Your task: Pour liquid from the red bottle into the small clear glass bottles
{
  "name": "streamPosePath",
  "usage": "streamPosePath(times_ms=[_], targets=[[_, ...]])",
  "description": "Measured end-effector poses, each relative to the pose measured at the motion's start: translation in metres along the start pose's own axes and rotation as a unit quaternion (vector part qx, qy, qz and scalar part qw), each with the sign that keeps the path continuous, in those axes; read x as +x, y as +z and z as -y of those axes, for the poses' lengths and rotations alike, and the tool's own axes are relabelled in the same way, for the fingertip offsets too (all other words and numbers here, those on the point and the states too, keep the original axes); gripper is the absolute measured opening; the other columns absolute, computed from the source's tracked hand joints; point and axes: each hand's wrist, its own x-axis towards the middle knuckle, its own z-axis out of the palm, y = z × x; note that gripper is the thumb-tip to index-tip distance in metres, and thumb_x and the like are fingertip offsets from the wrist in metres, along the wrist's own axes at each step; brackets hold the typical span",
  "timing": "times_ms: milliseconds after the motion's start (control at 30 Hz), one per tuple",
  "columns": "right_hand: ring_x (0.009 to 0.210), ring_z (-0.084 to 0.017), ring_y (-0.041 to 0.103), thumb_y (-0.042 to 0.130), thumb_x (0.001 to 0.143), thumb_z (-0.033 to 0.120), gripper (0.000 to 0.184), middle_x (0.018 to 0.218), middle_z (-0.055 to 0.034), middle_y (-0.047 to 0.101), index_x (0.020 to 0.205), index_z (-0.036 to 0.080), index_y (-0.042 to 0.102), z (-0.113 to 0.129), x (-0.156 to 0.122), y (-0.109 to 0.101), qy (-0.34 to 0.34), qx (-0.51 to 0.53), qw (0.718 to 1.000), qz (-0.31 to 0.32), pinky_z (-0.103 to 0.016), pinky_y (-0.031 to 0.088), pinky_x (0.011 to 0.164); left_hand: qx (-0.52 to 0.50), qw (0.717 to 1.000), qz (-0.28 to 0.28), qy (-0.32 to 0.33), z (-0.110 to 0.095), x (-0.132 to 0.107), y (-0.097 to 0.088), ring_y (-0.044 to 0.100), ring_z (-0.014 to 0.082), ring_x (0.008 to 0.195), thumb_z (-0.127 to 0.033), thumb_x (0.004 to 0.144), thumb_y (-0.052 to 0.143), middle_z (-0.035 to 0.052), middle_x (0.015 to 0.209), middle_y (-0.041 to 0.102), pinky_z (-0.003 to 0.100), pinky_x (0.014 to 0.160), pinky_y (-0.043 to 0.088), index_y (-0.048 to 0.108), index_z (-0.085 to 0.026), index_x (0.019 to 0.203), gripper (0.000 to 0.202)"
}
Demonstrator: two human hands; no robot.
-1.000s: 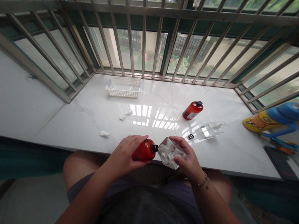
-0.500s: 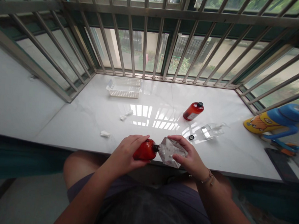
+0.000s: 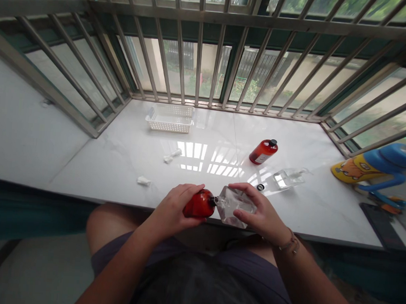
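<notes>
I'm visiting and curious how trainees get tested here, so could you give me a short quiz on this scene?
1. Which hand holds the red-orange plastic bottle with a black neck?
2. True or false: the white perforated plastic basket stands on the white marble sill.
3. What does the right hand hold at the bottle's neck?
A. A clear plastic pouch
B. A white tissue scrap
C. A small black cap

Key: 1. The left hand. 2. True. 3. A.
</notes>
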Motion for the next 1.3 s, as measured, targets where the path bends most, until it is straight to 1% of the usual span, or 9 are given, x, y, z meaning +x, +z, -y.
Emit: streamPosePath(times_ms=[133,267,400,567,1000,1300], targets=[[0.115,-0.032,0.075,0.085,0.091,0.055,0.059,0.129,-0.0092,0.073,0.140,0.030,0.065,0.005,0.001,-0.001,0.003,-0.007,1.000,0.008,-0.047,0.061,0.102,-0.006,1.000,-0.006,0.000,0.001,-0.001,0.002,0.065,0.0320,0.134,-0.026,0.079,0.097,0.0079,0.147,0.068,0.050,0.116,0.054,0.051,-0.034,0.158,0.092],[0.116,-0.033,0.074,0.085,0.091,0.054,0.058,0.130,-0.0101,0.074,0.139,0.029,0.066,0.008,0.002,-0.002,0.007,-0.010,1.000,0.011,-0.049,0.062,0.102,-0.010,1.000,-0.007,-0.003,0.001,-0.002,0.003,0.065,0.0325,0.134,-0.024,0.079,0.097,0.0083,0.147,0.068,0.051,0.116,0.054,0.051,-0.034,0.158,0.092],[0.116,-0.033,0.075,0.085,0.091,0.054,0.058,0.130,-0.0099,0.074,0.140,0.029,0.065,0.009,0.002,-0.002,0.013,-0.011,1.000,0.018,-0.049,0.062,0.101,-0.012,1.000,-0.006,-0.008,0.003,-0.003,0.004,0.065,0.0327,0.134,-0.023,0.078,0.097,0.0087,0.148,0.068,0.052,0.117,0.053,0.050,-0.034,0.158,0.093],[0.117,-0.032,0.074,0.085,0.091,0.055,0.058,0.131,-0.0091,0.072,0.139,0.030,0.066,0.009,0.002,-0.002,0.000,-0.025,1.000,0.011,-0.047,0.061,0.103,-0.016,1.000,-0.004,-0.015,0.005,-0.004,0.005,0.065,0.0324,0.135,-0.024,0.077,0.098,0.0088,0.149,0.067,0.051,0.117,0.054,0.051,-0.034,0.156,0.093],[0.118,-0.032,0.074,0.085,0.090,0.055,0.058,0.131,-0.0093,0.073,0.139,0.029,0.066,0.011,0.002,-0.002,-0.007,-0.038,0.999,0.006,-0.045,0.061,0.101,-0.017,1.000,-0.004,-0.024,0.004,-0.005,0.006,0.065,0.0324,0.135,-0.026,0.077,0.098,0.0090,0.149,0.067,0.051,0.117,0.054,0.051,-0.033,0.156,0.092],[0.118,-0.033,0.073,0.084,0.091,0.053,0.057,0.133,-0.0107,0.072,0.139,0.028,0.065,0.011,0.001,-0.003,-0.004,-0.041,0.999,0.008,-0.048,0.062,0.103,-0.023,0.999,-0.003,-0.024,0.004,-0.004,0.007,0.066,0.0339,0.136,-0.027,0.078,0.098,0.0098,0.149,0.067,0.053,0.117,0.054,0.052,-0.033,0.156,0.092]])
